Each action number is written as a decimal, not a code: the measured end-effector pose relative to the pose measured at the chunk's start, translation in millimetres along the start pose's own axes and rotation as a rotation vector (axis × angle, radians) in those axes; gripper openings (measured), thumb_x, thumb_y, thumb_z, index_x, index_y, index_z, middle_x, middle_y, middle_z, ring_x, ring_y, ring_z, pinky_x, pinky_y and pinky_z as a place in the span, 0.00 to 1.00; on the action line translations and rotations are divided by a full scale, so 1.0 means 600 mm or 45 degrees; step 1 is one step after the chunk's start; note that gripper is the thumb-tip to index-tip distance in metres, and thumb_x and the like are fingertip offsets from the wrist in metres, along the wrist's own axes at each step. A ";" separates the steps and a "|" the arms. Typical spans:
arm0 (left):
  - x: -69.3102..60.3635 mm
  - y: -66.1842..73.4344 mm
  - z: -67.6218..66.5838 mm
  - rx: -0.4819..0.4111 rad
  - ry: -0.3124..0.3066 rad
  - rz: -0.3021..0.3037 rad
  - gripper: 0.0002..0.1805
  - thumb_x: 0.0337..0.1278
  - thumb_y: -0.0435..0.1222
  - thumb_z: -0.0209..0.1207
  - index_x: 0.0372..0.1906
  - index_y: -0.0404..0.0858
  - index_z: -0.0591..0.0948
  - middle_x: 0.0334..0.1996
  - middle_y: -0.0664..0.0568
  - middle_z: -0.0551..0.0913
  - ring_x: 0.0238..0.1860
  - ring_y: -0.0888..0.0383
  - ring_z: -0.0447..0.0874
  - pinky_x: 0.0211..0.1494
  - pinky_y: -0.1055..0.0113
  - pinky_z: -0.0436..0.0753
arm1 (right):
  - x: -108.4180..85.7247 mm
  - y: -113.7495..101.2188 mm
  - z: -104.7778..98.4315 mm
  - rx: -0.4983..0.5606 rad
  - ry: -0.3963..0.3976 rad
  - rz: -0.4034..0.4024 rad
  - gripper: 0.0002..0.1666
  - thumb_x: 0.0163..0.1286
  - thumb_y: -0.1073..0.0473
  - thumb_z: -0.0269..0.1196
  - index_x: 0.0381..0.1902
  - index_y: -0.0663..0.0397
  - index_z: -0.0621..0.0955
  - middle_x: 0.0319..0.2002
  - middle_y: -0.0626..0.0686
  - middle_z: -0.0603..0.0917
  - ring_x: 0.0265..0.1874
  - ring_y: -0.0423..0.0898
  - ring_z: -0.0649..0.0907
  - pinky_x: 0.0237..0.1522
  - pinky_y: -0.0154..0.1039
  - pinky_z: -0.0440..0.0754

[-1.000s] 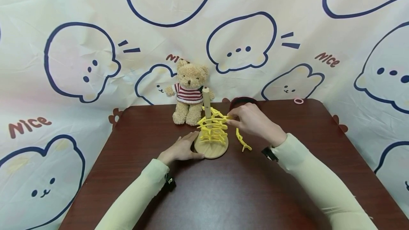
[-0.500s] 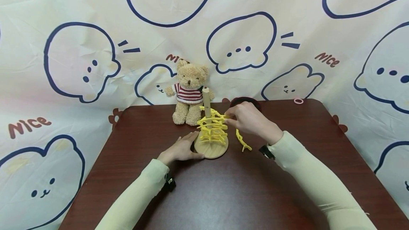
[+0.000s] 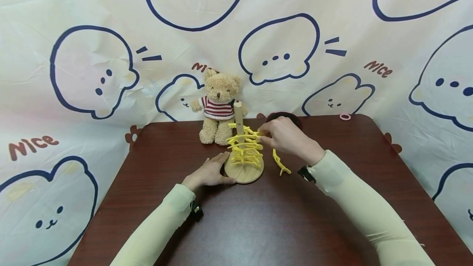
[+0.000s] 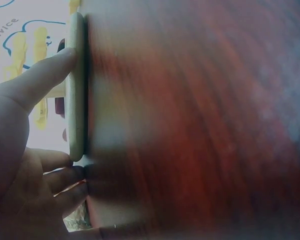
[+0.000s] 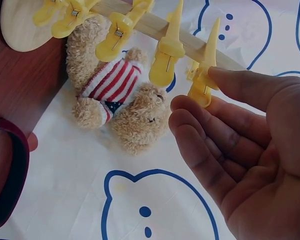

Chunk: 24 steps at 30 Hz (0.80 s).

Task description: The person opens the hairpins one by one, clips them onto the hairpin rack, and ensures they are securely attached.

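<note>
A wooden stand (image 3: 239,115) with a round base and an upright post carries several yellow spring clips (image 3: 246,147) along its post. My left hand (image 3: 208,171) holds the left rim of the base, thumb at the front and fingers further back; the left wrist view shows the thumb (image 4: 50,72) against the disc. Near the upper post, my right hand (image 3: 286,136) pinches a yellow clip (image 5: 206,82) between thumb and fingers. In the right wrist view this clip's long tip lies at the post. Another yellow clip (image 3: 281,162) lies on the table right of the stand.
A teddy bear (image 3: 218,106) in a striped sweater sits behind the stand. A dark red band-like object (image 5: 12,170) stands behind my right hand. A pink ring (image 3: 345,116) is at the table's back edge. A printed cloth (image 3: 177,36) hangs behind the brown table (image 3: 170,143).
My right hand has shifted slightly left toward the post with its clip. My left hand stays on the base.
</note>
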State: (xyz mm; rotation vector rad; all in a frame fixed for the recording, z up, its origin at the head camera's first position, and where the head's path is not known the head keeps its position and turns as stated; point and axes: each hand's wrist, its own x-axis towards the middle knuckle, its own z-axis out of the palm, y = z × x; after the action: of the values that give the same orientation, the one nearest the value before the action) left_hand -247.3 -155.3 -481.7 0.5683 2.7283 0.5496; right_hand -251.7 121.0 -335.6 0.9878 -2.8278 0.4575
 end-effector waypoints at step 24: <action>-0.002 -0.002 -0.003 -0.015 -0.015 -0.002 0.61 0.52 0.64 0.65 0.81 0.41 0.49 0.80 0.45 0.52 0.81 0.47 0.48 0.79 0.38 0.49 | -0.001 0.006 0.006 0.019 0.004 0.022 0.16 0.69 0.52 0.64 0.49 0.53 0.87 0.35 0.48 0.89 0.31 0.42 0.83 0.37 0.39 0.82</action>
State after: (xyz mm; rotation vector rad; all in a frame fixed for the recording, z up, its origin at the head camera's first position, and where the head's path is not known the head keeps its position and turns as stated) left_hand -247.2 -157.5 -480.6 0.5644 2.7128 0.5595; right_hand -253.6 122.9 -340.0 0.9653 -2.8367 0.4816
